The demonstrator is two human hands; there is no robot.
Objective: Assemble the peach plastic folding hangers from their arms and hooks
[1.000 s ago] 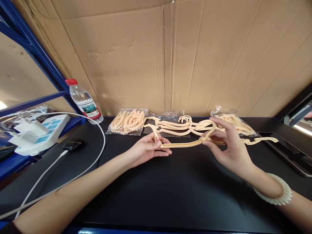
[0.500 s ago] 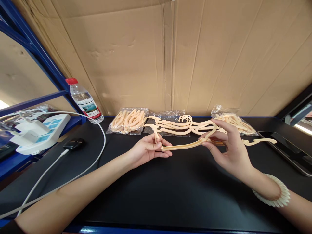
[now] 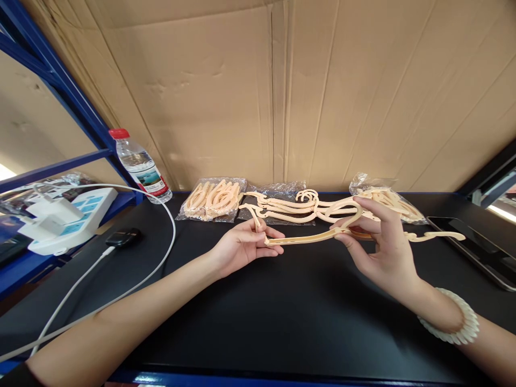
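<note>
Both my hands hold a beige folding clothes hanger (image 3: 308, 238) above the black tabletop. My left hand (image 3: 246, 244) pinches its left end between thumb and fingers, at a joint where a short piece rises from the long arm. My right hand (image 3: 381, 247) grips the middle, by the base of the curved hook, with thumb below and index finger on top. The hanger's right arm passes behind this hand, partly hidden, and its tip sticks out to the right. Behind it, several similar hangers (image 3: 288, 209) lie unfolded on an opened clear bag.
A bag of folded hangers (image 3: 213, 199) lies at the back left, another bag (image 3: 389, 204) at the back right. A phone (image 3: 475, 250) rests on the right. At left are a water bottle (image 3: 141, 166), a power strip (image 3: 80, 220), a black device (image 3: 123, 237) and a white cable (image 3: 174, 231).
The held hanger has turned slightly in my hands, and its right tip has shifted a little to the right. Both hands keep their hold almost in place.
</note>
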